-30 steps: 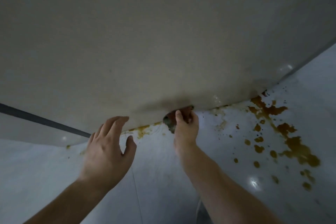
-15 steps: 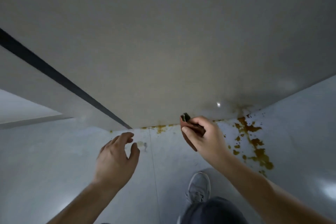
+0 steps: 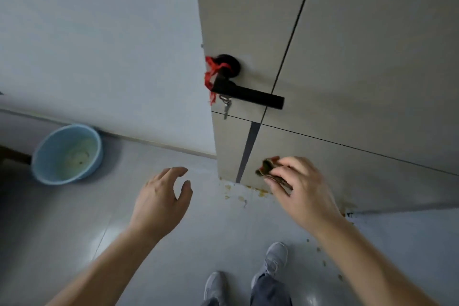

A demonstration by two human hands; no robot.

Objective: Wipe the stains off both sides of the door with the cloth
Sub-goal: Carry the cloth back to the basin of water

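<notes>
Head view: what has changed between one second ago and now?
The right hand lifted the crumpled reddish cloth off the bottom edge of the beige door. The left hand drew back from it. The view rose; the black lever handle and blue plastic basin appeared. Unchanged: the grip on the cloth, brown stains on the floor.

Single head-worn view, close, steeply down the door (image 3: 360, 57) toward the floor (image 3: 173, 268)

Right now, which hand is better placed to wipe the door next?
The right hand: it grips the cloth close to the lower part of the door, near the brown stains at its bottom edge. The left hand hangs open and empty over the floor, apart from the door.
</notes>
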